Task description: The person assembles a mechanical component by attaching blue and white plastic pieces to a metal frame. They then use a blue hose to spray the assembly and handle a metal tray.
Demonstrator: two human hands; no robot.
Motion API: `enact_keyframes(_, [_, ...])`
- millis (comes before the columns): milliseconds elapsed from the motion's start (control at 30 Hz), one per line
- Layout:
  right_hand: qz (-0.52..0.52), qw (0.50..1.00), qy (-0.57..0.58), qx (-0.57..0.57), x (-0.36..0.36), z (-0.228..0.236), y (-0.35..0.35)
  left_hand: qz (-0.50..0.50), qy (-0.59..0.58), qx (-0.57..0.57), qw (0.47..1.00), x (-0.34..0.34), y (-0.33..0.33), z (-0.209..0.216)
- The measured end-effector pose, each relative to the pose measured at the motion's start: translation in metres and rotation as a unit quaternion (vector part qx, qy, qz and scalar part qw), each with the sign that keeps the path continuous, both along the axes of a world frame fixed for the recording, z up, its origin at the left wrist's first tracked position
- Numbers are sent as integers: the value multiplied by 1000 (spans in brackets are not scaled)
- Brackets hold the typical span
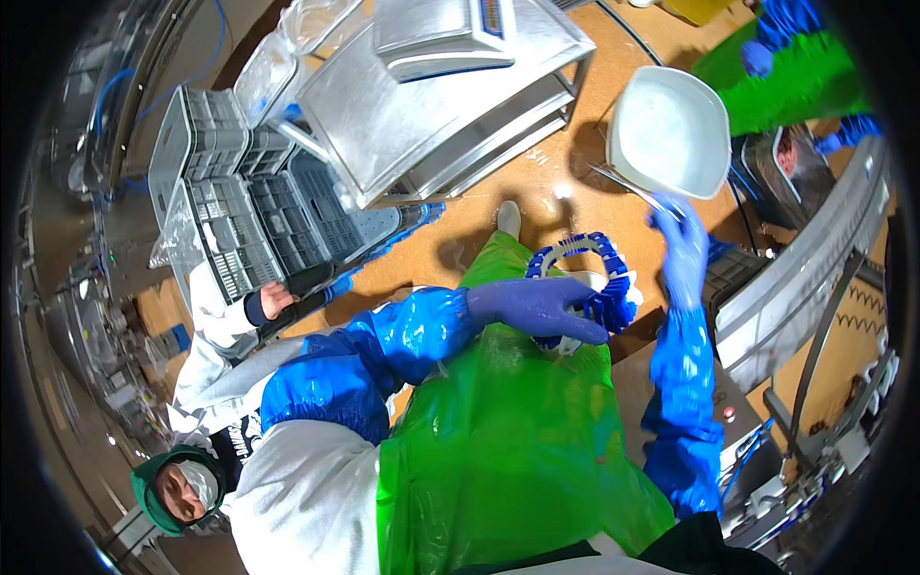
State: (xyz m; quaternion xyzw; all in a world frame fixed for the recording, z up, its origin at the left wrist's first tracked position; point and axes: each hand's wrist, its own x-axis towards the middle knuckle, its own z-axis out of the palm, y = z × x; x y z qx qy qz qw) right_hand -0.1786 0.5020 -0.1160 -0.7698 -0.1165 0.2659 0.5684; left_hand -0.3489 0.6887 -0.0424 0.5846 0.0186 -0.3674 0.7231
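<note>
My left hand point(541, 305), in a purple glove, reaches across the front of my green apron. It holds a loop of blue and grey ribbed plastic links point(596, 247); blue and white pieces bunch up by its fingertips. Part of the loop is hidden behind the hand. Farther right, my right hand point(682, 251), in a lighter purple glove, has its fingers curled around a slender metal tool point(628, 186). The tool points left toward the near rim of a white tub point(613, 125) of pale, cloudy liquid. What kind of tool it is, I cannot make out.
A steel table point(359, 115) carrying a scale-like device point(441, 48) stands ahead. Grey plastic crates point(230, 230) are stacked left, beside a person in white point(216, 326). A co-worker's green apron point(786, 81) shows far right, near a curved metal rail point(795, 259).
</note>
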Motion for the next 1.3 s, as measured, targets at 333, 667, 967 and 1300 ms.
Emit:
enact_keyframes(333, [259, 946, 196, -2, -48, -130, 368, 104, -44, 126, 986, -76, 97, -48])
enact_keyframes(667, [341, 931, 119, 60, -2, -76, 252, 19, -83, 9, 996, -37, 144, 16])
enact_keyframes(967, [10, 960, 166, 225, 17, -96, 0, -69, -171, -140, 973, 125, 108, 97])
enact_keyframes(1300, [-165, 693, 168, 681, 15, -91, -150, -67, -355, -319, 876, 383, -7, 193])
